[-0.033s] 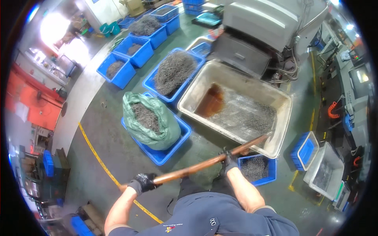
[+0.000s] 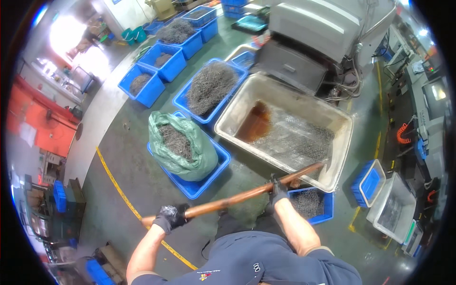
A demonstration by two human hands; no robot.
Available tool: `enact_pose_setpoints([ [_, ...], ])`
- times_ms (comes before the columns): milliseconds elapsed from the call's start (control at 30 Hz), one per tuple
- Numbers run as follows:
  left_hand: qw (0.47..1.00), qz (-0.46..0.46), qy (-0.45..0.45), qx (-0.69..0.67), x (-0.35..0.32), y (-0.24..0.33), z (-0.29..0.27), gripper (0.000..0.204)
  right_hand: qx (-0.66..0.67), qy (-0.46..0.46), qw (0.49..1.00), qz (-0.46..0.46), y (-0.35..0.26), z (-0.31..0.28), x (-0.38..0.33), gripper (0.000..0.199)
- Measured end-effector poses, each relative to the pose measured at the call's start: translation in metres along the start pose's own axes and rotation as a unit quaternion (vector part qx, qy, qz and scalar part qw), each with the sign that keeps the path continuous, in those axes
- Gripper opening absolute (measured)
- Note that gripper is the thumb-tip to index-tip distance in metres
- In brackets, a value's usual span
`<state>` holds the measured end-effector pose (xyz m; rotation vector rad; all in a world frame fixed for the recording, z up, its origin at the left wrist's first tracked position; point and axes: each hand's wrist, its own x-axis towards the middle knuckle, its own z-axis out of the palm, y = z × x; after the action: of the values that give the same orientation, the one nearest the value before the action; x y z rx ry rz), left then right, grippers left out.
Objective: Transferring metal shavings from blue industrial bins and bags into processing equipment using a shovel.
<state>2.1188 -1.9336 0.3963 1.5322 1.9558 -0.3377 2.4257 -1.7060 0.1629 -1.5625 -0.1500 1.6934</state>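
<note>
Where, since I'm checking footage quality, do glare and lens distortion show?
In the head view throughout: the blown-out white opening at upper left glares; white streaks shine on the bulky grey machine; the yellow painted floor line bows; the long brown wooden pole looks fairly clear.

Left forearm (image 2: 146,251) bare and angled inward from the near side, its black-gloved left hand (image 2: 173,217) curled tight, low on the left; across on the right, the bare right forearm (image 2: 298,228) slants inward too, the gloved right hand (image 2: 277,191) clenched farther out!
</note>
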Motion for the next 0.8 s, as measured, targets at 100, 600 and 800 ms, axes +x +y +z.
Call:
enact_pose_setpoints([
  [100,0.976,-0.048,0.121,0.172,-0.006,0.055,-0.074,0.047,0.051,-0.018,0.996,0.076,-0.039,0.011,0.038,0.029],
  [600,0.971,0.131,0.049,0.192,0.208,0.084,-0.3,0.034,0.003,-0.015,0.976,0.217,-0.044,0.066,0.242,0.061],
  [800,0.978,0.159,-0.012,0.136,0.332,0.029,-0.357,0.033,0.128,0.057,0.971,0.192,-0.043,0.145,0.268,0.039],
])
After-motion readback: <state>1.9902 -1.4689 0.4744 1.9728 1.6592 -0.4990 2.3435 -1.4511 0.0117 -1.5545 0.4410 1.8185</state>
